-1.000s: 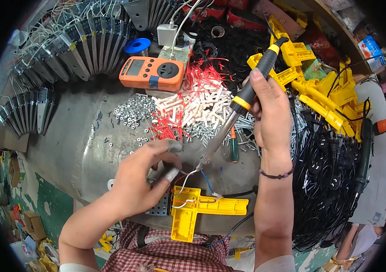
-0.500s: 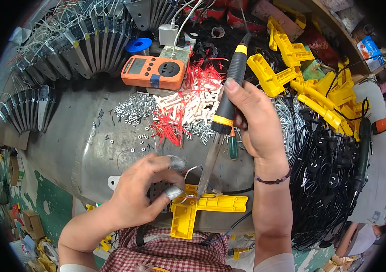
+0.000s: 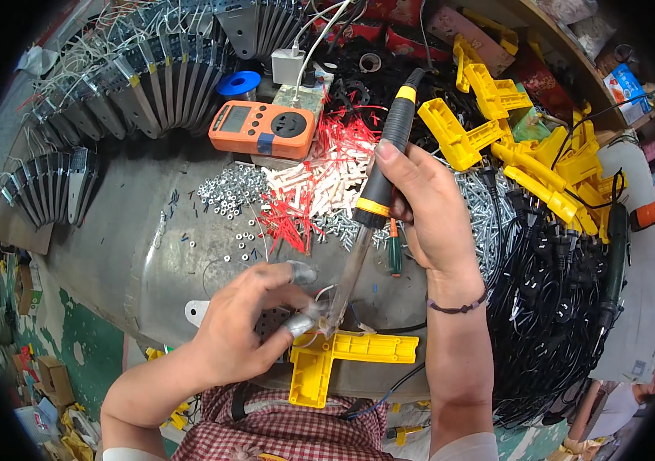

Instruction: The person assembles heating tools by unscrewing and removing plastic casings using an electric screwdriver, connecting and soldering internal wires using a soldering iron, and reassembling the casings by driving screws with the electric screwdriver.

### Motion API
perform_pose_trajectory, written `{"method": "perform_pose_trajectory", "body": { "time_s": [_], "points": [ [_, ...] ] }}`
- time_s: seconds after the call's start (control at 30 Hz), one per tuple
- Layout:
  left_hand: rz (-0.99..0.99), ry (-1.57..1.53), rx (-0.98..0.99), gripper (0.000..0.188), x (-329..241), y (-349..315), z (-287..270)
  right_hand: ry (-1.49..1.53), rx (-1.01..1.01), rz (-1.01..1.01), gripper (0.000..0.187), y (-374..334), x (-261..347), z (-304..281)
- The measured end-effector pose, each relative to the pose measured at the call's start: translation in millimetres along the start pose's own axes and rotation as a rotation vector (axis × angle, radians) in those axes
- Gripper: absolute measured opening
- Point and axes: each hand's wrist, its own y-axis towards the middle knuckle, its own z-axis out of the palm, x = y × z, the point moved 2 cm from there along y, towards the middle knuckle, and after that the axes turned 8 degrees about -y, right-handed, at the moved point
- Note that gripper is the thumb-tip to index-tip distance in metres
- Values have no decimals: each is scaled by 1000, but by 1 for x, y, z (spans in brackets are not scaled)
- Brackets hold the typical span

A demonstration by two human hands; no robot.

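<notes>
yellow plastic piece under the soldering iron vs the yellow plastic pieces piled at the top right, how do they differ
The yellow T-shaped plastic piece lies alone at the near edge of the grey metal worktable, while the heaped yellow plastic pieces are stacked loosely at the far right. The near piece has the tip of the black-handled soldering iron at it, held by the right hand, with the left hand beside it; the heap is untouched. Both share the same bright yellow colour.

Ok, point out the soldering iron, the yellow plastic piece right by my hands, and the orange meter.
soldering iron [image 3: 386,165]: head view, on its black handle, above the right hand's grip.
yellow plastic piece [image 3: 358,347]: head view, on its long horizontal arm.
orange meter [image 3: 262,128]: head view, on the middle of its orange face.
</notes>
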Motion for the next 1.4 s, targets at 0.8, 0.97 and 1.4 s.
{"method": "perform_pose_trajectory", "body": {
  "time_s": [0.8, 0.97, 1.4],
  "points": [
    [-67, 821, 86, 39, 11, -11, -31, -366, -439, -334, 31, 24, 21, -71],
    [-88, 567, 334, 74, -4, -33, -20, -615, -507, -634, 25, 53, 13, -42],
    [-200, 611, 473, 88, -5, -10, -44, -876, 935, -34, 26, -54, -31, -35]
  ]
}}
